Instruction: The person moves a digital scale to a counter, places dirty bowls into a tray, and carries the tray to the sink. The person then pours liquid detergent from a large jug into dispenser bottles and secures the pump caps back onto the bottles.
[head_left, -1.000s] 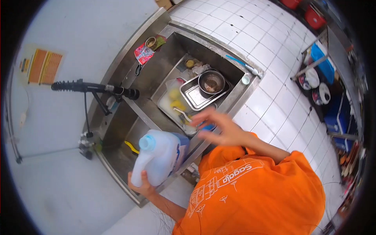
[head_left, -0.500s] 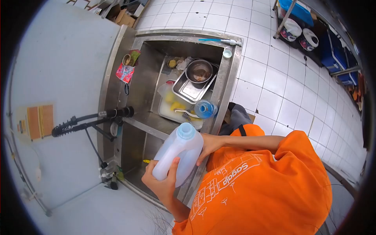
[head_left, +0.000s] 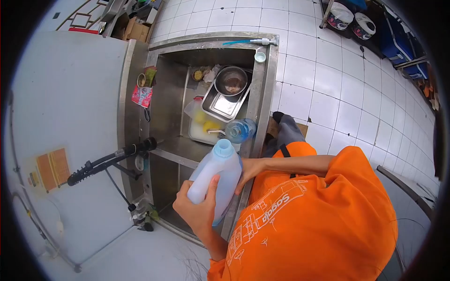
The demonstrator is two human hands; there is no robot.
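Left hand [head_left: 197,210] gripping jug [head_left: 228,174] from side, thumb uppermost, likely controlling weight. Right hand [head_left: 252,169] against opposite side, seemingly steadying; full finger closure hidden, cannot tell. Jug uncapped over sink [head_left: 241,201], mouth near bottle [head_left: 238,131]. Pan [head_left: 231,81] on metal tray [head_left: 219,104]. Cap [head_left: 260,57], pump [head_left: 264,41] on sink rim [head_left: 269,84], probably for reach.

Even, fairly bright light washes the white wall [head_left: 70,93] and floor tiles [head_left: 323,89], with soft glare on the steel tray [head_left: 222,107] and shadow inside the sink [head_left: 168,79]. Wide-angle distortion bends the edges, where black vignetting closes in.
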